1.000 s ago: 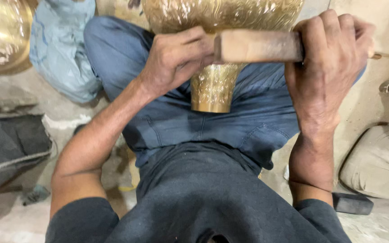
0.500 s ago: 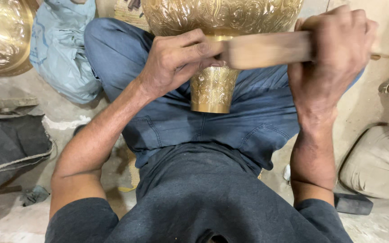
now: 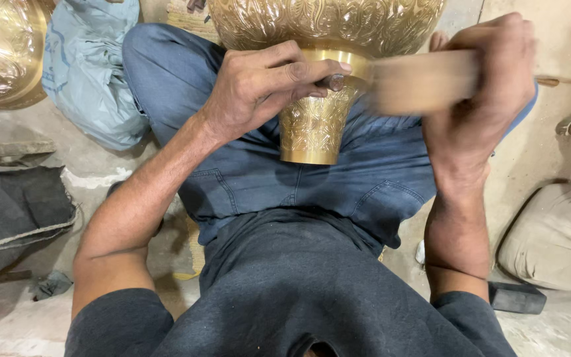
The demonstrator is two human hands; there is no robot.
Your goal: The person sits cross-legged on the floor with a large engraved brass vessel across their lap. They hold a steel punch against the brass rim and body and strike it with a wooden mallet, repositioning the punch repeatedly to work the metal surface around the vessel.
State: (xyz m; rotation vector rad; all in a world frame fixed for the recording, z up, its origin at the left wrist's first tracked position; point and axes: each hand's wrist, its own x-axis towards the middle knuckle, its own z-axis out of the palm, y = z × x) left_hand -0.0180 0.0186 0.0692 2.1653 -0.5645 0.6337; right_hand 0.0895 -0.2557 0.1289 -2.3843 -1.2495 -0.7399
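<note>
Brass vessel (image 3: 328, 26), engraved all over with leaf scrollwork, lies across the lap of a seated person in blue jeans (image 3: 259, 178) and a dark shirt (image 3: 312, 291), its flared foot (image 3: 313, 129) pointing back toward the wearer of the camera. The left hand (image 3: 266, 86) grips a small dark punch (image 3: 334, 82), fingers clenched around it, and presses its tip at the smooth band where foot meets bowl. The right hand (image 3: 487, 86) is closed tight on the handle of a wooden mallet (image 3: 424, 80), whose head shows as a blur just beside the punch. Compared with half a second ago, the mallet head has swung in from the right toward the punch and the right hand has dropped slightly; the left hand and the vessel have not shifted. Counted in view: two engraved brass pieces, the one on the lap and a second brass bowl (image 3: 1, 56) at the upper left edge on the floor (image 3: 21, 317); one punch; one mallet. Beside the left knee sits one pale blue cloth bag (image 3: 87, 79). A dark folded cloth (image 3: 14, 208) lies at the far left, one beige cushion (image 3: 553, 241) at the right, and one small black block (image 3: 517, 299) near the right elbow.
</note>
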